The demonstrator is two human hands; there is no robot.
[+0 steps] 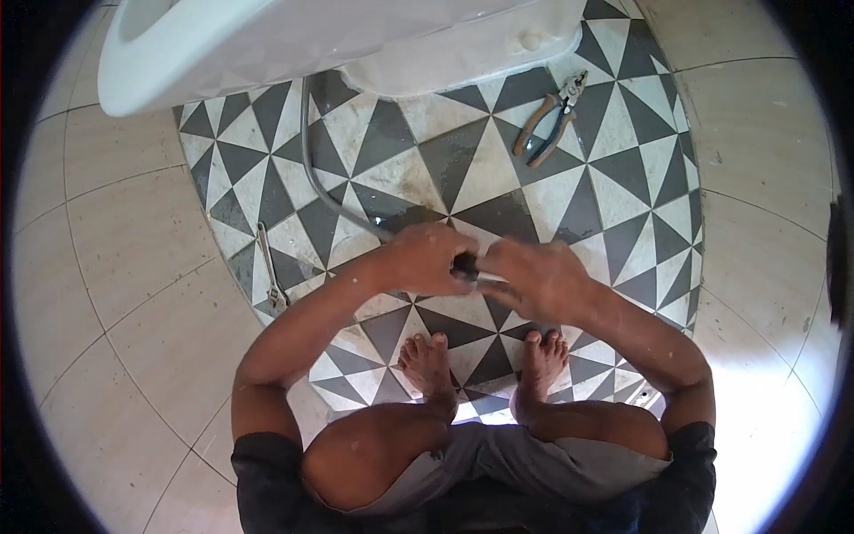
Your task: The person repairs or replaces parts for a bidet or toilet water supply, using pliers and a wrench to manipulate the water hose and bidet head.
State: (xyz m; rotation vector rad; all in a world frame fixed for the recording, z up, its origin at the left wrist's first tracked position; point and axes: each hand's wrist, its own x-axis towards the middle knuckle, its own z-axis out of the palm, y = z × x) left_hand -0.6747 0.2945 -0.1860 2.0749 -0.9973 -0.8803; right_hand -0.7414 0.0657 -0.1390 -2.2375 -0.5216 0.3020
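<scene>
Near the middle of the head view, my left hand (429, 258) is wrapped round the end of a grey hose (322, 191), which runs up to the white toilet fixture. A small dark piece (464, 264) sits at the hose end between my hands. From the right, my right hand (536, 278) reaches to that dark piece with fingers bent round it; motion blurs the fingertips. The exact shape of the dark piece is hidden by my fingers.
Pliers (551, 120) with brown handles lie on the patterned floor (485, 169) at the upper right. An adjustable wrench (270, 267) lies at the left near the wall. The white ceramic fixture (445, 49) stands at the top. My bare feet are below my hands.
</scene>
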